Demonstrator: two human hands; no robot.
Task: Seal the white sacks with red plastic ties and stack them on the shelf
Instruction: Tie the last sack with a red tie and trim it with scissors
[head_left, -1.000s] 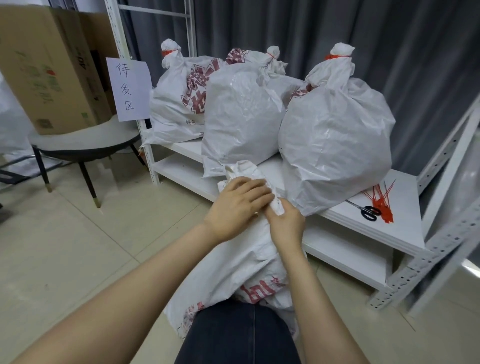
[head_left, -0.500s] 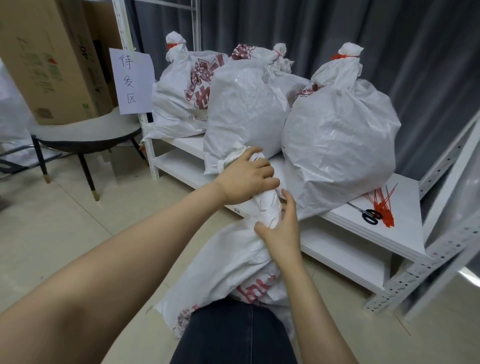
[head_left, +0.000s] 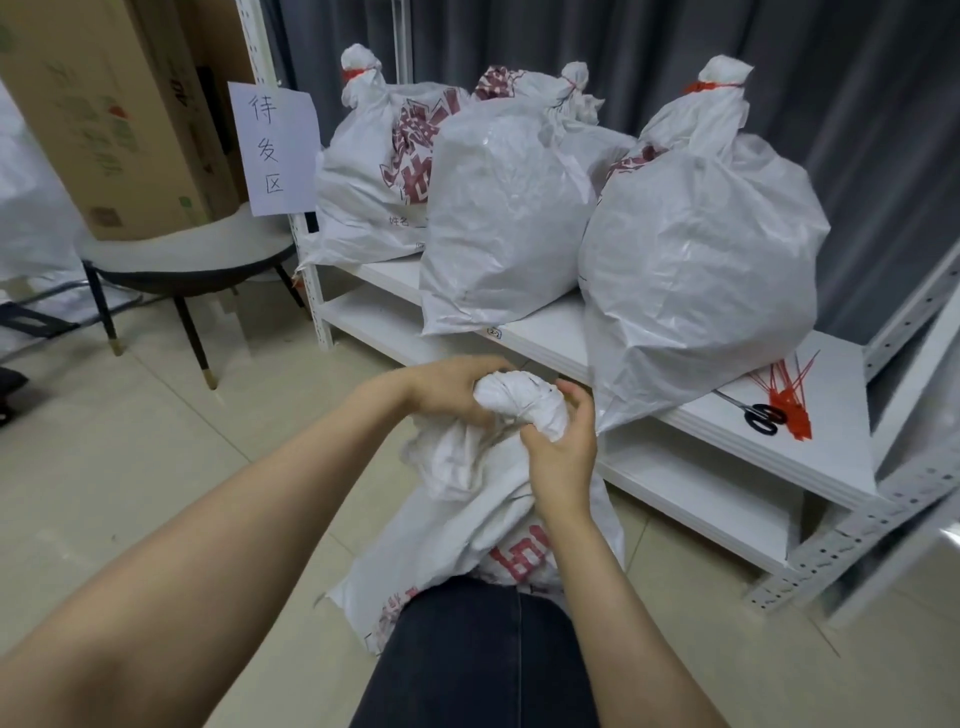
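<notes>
Three tied sacks on the shelf; a fourth sack unsealed.
Left hand and right hand curl fingers round its twisted neck, down on the floor; red ties lie on the shelf.

Grey curtain behind — pale tiled floor, padded stool left.

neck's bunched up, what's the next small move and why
Probably hold the twisted neck with the left hand alone and send the right hand to the red ties on the shelf: both hands grip the neck, which bears no tie yet.
</notes>
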